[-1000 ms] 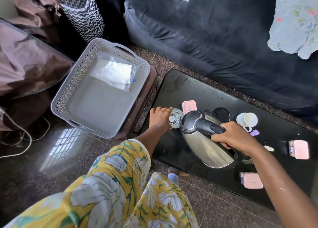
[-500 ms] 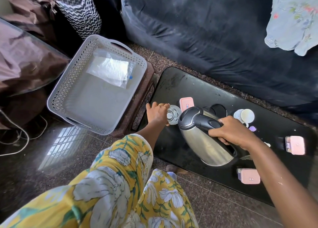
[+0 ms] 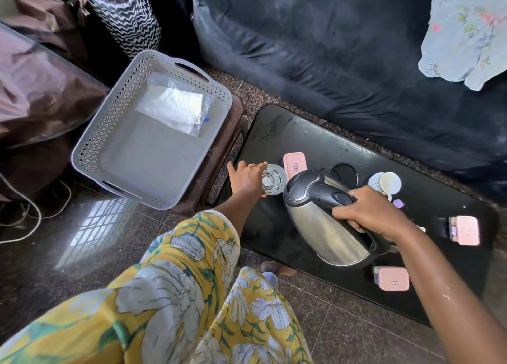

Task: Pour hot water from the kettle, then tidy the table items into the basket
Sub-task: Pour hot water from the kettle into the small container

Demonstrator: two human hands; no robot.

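Pouring looks to be the step in hand, so the task is in its first half and none of the tidying shows as done. The black worktop (image 3: 288, 133) carries everything, while the grey basket (image 3: 90, 144) stands off it, beyond its left edge on a brown stool (image 3: 219, 157), and holds only a clear packet (image 3: 175, 108). The kettle (image 3: 323, 223), brushed steel with a black lid and handle, hangs tilted over the middle of the worktop, its spout end dipped toward the left edge. The right hand (image 3: 370, 215) is clamped round the handle, fingers curled under it. The left hand (image 3: 247, 178) wraps its fingers round the side of a clear glass (image 3: 271, 182) near the left edge and steadies it just under the spout. The lid hides the spout, so I cannot tell whether water is running or how full the glass is. Behind the kettle, toward the far edge, sits its round black base (image 3: 344, 174). For the basket, by my reading, there are three pink boxes: one (image 3: 295, 166) just beside the glass on its far side, one (image 3: 465, 229) near the right edge and one (image 3: 392, 281) at the near edge. Next come the white cups (image 3: 386, 184) just beside the base. Smallest is a purple bit (image 3: 398, 204) near them, too small to identify.
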